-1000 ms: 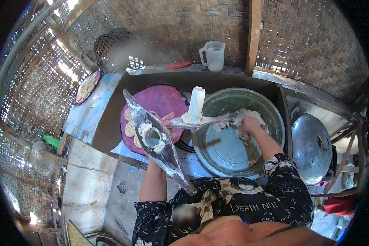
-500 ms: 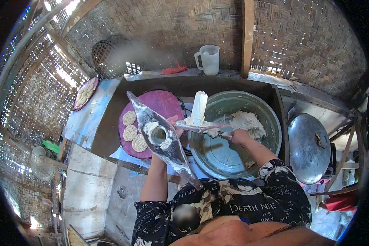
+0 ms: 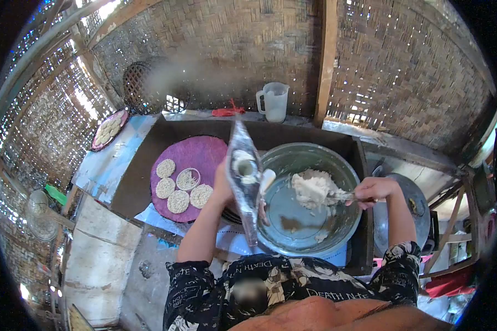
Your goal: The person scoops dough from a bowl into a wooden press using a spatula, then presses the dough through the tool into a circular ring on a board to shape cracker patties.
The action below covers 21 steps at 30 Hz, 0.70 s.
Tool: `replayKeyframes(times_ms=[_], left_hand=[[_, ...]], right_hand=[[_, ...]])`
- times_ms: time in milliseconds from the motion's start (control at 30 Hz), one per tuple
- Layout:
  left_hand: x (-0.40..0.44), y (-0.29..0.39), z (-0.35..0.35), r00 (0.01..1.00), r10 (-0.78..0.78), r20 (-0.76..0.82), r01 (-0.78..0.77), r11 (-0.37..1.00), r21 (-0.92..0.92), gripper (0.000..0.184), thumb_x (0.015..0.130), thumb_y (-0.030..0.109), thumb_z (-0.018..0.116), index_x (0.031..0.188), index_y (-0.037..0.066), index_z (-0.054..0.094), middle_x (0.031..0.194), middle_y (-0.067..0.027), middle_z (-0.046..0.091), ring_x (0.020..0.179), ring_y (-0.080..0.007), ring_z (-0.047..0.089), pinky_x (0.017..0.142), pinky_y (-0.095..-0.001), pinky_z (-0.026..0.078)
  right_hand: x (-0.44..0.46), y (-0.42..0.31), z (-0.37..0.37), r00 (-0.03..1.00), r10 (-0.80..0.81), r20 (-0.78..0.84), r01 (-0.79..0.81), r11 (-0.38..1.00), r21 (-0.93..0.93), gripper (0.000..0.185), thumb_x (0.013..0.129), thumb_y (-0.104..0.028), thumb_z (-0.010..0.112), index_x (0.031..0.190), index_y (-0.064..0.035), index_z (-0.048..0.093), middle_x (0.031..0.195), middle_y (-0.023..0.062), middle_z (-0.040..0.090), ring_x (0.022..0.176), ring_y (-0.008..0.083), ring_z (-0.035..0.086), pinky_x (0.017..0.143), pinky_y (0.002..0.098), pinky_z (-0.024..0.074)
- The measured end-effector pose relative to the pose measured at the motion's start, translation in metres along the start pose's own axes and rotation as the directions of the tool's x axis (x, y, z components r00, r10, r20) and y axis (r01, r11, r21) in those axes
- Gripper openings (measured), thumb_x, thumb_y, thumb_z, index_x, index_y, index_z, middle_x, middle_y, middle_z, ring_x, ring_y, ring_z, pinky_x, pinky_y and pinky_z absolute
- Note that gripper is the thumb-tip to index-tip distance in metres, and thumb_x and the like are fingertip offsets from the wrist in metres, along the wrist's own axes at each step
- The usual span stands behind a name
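Note:
My left hand [image 3: 222, 185] is closed on a dough-smeared press [image 3: 246, 193], partly hidden behind its long diamond-shaped plate, which has a round opening. Beside it, the white plunger [image 3: 268, 179] shows at the basin's left rim. My right hand [image 3: 374, 191] grips the handle of a spoon [image 3: 342, 195] over the basin's right side. The spoon's end touches a lump of white dough [image 3: 313, 188] in the large green basin [image 3: 292, 245]. Left of the press, several round noodle-like discs [image 3: 178, 202] and a ring [image 3: 188, 179] lie on a purple round mat [image 3: 196, 146].
A plastic jug [image 3: 274, 103] and a red bag [image 3: 226, 111] stand on the ledge behind. At right is a metal lid [image 3: 403, 218]. A second tray of discs [image 3: 109, 130] is at the far left. The brown trough's walls [image 3: 363, 220] surround mat and basin.
The press has turned nearly upright in view, and its second part has swung mostly behind it. My right hand has moved right with the spoon. More of the discs and the ring now show.

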<state>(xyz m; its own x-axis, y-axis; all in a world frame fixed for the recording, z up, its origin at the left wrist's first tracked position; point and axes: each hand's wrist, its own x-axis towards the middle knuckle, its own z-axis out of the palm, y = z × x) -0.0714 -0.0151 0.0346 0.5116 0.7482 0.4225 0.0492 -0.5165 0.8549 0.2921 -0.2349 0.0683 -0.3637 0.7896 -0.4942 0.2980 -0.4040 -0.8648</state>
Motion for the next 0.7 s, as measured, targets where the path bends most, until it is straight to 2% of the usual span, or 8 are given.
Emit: replayKeyframes(times_ms=[33, 67, 100, 233, 367, 433, 567, 700], left_hand=[[0.004, 0.013, 0.014, 0.997, 0.073, 0.023, -0.075, 0.986, 0.152, 0.051, 0.066, 0.012, 0.072, 0.111, 0.003, 0.051, 0.096, -0.0109, 0.061, 0.079, -0.0186, 0.061, 0.074, -0.0327, 0.05], [0.007, 0.012, 0.029, 0.993, 0.043, 0.109, -0.063, 0.981, 0.183, 0.052, 0.061, 0.017, 0.072, 0.108, 0.005, 0.052, 0.097, -0.0154, 0.061, 0.091, -0.0285, 0.06, 0.078, -0.0359, 0.046], [0.01, 0.0, 0.045, 0.979, 0.137, 0.152, -0.176, 0.943, 0.282, 0.062, 0.06, 0.021, 0.074, 0.114, 0.003, 0.049, 0.098, -0.0137, 0.062, 0.089, -0.0235, 0.06, 0.081, -0.0336, 0.046], [0.006, 0.027, 0.081, 0.94, 0.128, 0.317, -0.179, 0.974, 0.138, 0.049, 0.064, 0.024, 0.07, 0.105, 0.004, 0.054, 0.101, -0.0187, 0.058, 0.095, -0.0359, 0.056, 0.082, -0.0378, 0.044], [0.003, 0.04, 0.089, 0.929, 0.089, 0.359, -0.205, 0.932, 0.3, 0.043, 0.065, 0.028, 0.069, 0.101, 0.006, 0.06, 0.101, -0.0178, 0.058, 0.094, -0.0345, 0.056, 0.083, -0.0379, 0.044], [0.002, 0.042, 0.091, 0.947, 0.074, 0.313, -0.173, 0.938, 0.301, 0.043, 0.065, 0.029, 0.069, 0.101, 0.006, 0.06, 0.102, -0.0175, 0.058, 0.093, -0.0348, 0.057, 0.082, -0.0381, 0.045], [0.007, 0.022, 0.103, 0.974, 0.017, 0.228, -0.071, 0.971, 0.23, 0.042, 0.066, 0.03, 0.068, 0.1, 0.007, 0.06, 0.1, -0.0175, 0.06, 0.093, -0.0351, 0.057, 0.08, -0.0385, 0.045], [0.013, -0.013, 0.11, 0.971, -0.058, 0.23, 0.053, 0.998, 0.025, 0.041, 0.067, 0.032, 0.068, 0.098, 0.006, 0.06, 0.097, -0.0172, 0.062, 0.095, -0.0353, 0.057, 0.079, -0.0384, 0.045]], right_hand=[[-0.014, -0.013, 0.002, 0.999, -0.029, -0.017, 0.029, 1.0, -0.01, 0.039, 0.09, -0.034, 0.048, 0.103, 0.0012, 0.06, 0.059, 0.0021, 0.053, 0.045, 0.0071, 0.042, 0.041, 0.0208, 0.033], [-0.025, -0.028, 0.006, 0.998, -0.058, -0.033, 0.058, 0.998, -0.019, 0.042, 0.09, -0.034, 0.047, 0.102, 0.0034, 0.06, 0.059, 0.0027, 0.053, 0.044, 0.0076, 0.042, 0.041, 0.0211, 0.0335], [-0.034, -0.041, 0.008, 0.995, -0.087, -0.049, 0.086, 0.996, -0.027, 0.045, 0.09, -0.035, 0.046, 0.102, 0.0056, 0.06, 0.059, 0.0034, 0.054, 0.044, 0.0081, 0.041, 0.041, 0.0213, 0.0341], [-0.042, -0.077, 0.009, 0.998, 0.002, -0.067, -0.019, 0.969, -0.246, 0.043, 0.09, -0.037, 0.046, 0.097, 0.0017, 0.063, 0.056, 0.0034, 0.053, 0.042, 0.0076, 0.043, 0.041, 0.0216, 0.0342], [-0.046, -0.116, 0.022, 0.946, -0.008, -0.325, -0.204, 0.762, -0.615, 0.035, 0.088, -0.037, 0.048, 0.094, -0.0085, 0.066, 0.055, 0.0011, 0.054, 0.044, 0.0086, 0.046, 0.043, 0.0253, 0.037], [-0.041, -0.136, 0.039, 0.893, -0.263, -0.365, -0.23, 0.432, -0.872, 0.026, 0.083, -0.034, 0.055, 0.091, -0.0131, 0.067, 0.061, 0.0042, 0.057, 0.054, 0.0158, 0.056, 0.05, 0.0311, 0.0425], [-0.011, -0.154, 0.08, 0.785, -0.582, -0.215, -0.377, -0.172, -0.91, 0.019, 0.074, -0.028, 0.059, 0.087, -0.0149, 0.065, 0.069, 0.0025, 0.056, 0.071, 0.0207, 0.06, 0.059, 0.0352, 0.0452], [0.039, -0.125, 0.101, 0.752, -0.656, 0.069, -0.342, -0.478, -0.809, 0.016, 0.07, -0.023, 0.061, 0.084, -0.0135, 0.061, 0.07, 0.001, 0.053, 0.07, 0.0198, 0.058, 0.06, 0.0346, 0.0453]])
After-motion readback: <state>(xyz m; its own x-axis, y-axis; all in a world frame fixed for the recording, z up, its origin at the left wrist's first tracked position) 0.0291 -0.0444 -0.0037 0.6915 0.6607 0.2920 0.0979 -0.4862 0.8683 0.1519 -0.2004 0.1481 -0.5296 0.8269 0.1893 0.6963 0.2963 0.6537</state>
